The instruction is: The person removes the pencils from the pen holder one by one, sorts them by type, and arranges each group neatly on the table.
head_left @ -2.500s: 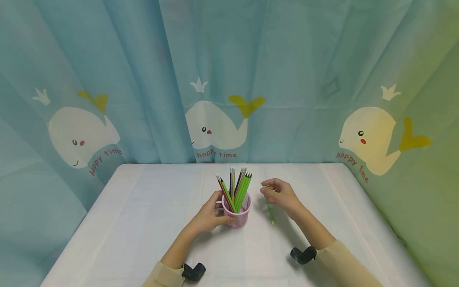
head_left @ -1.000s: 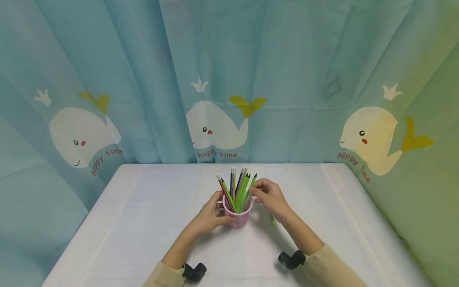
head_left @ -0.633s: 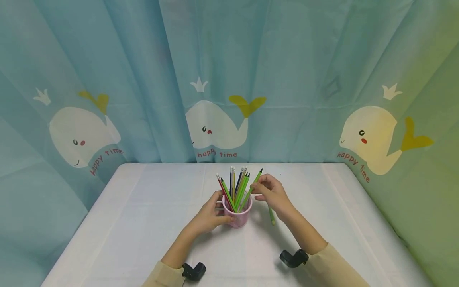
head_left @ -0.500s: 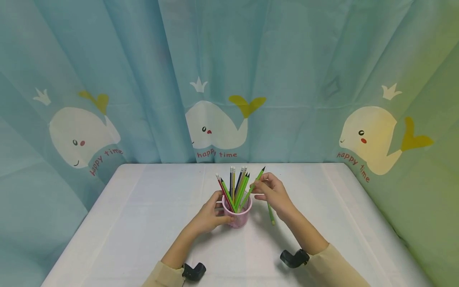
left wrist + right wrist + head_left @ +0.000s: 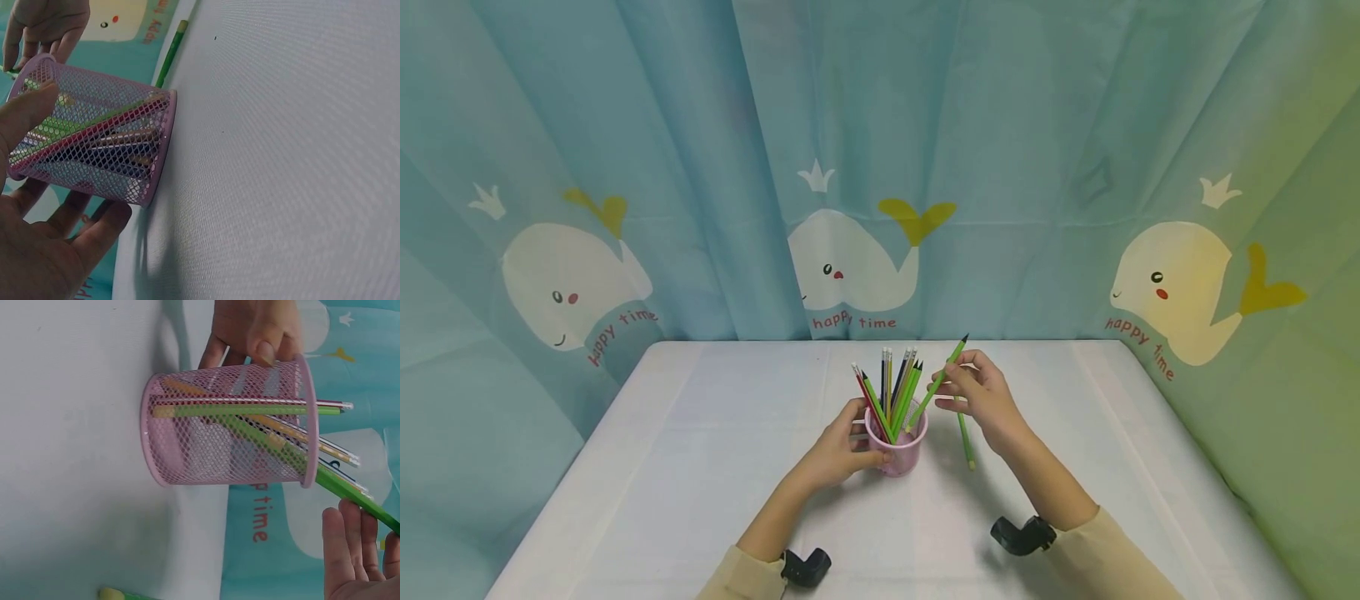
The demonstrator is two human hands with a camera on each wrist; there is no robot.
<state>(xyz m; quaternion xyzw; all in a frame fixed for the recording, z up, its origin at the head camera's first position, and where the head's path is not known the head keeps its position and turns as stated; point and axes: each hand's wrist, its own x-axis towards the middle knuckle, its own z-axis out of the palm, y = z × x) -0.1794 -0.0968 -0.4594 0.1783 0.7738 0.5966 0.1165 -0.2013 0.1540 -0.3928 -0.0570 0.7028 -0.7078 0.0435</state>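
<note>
Probably light and stiff, the slanting green pencil [image 5: 929, 397] has its black point up to the right and its lower end inside the rim of the pink mesh pencil cup [image 5: 905, 462]. Its smooth barrel could slip or roll, so I'd take it above the middle, where the right hand [image 5: 988, 402] pinches it between thumb and fingertips, the other fingers loosely apart. The left hand [image 5: 833, 454] curls part-way round the cup's left side, wise, since the cup looks light enough to tip. Leaning green pencils [image 5: 903, 406] and a red pencil [image 5: 860, 383] crowd its left and middle; the right has more room. Another green pencil [image 5: 966, 439] lies right of the cup on the white table [image 5: 722, 450], before a whale-print curtain [image 5: 1022, 125].
</note>
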